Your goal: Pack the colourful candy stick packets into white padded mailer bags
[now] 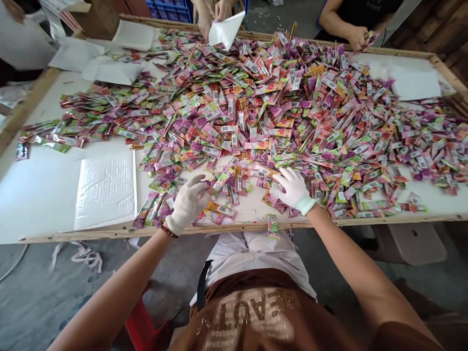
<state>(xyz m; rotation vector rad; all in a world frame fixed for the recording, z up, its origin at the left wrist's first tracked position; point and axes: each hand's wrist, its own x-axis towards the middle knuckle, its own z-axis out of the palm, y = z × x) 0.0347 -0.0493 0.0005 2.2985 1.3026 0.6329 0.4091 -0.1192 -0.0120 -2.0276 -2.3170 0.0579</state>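
A broad heap of small printed stick sachets (252, 117) in pink, purple, green and orange lies in front of me. My left hand (189, 202), in a white glove with some fingertips bare, hovers at the near edge of the heap. Its fingers are curved and apart beside a small cluster of sachets (224, 180), and no sachet shows in its grasp. Gloved in white, my right hand (293, 190) rests with spread fingers on sachets at the right. Its fingertips are by an orange-ended sachet (263, 170). Between my hands, one green-and-pink sachet (272, 226) overhangs the table's front edge.
A padded white mailer (106, 191) lies flat at the left. More white mailers (111, 69) and a cardboard box (98, 18) are at the far left. A wooden rim (109, 234) borders the table. Across it, one person's hands hold a white mailer (227, 30); another's hand (358, 37) holds sachets.
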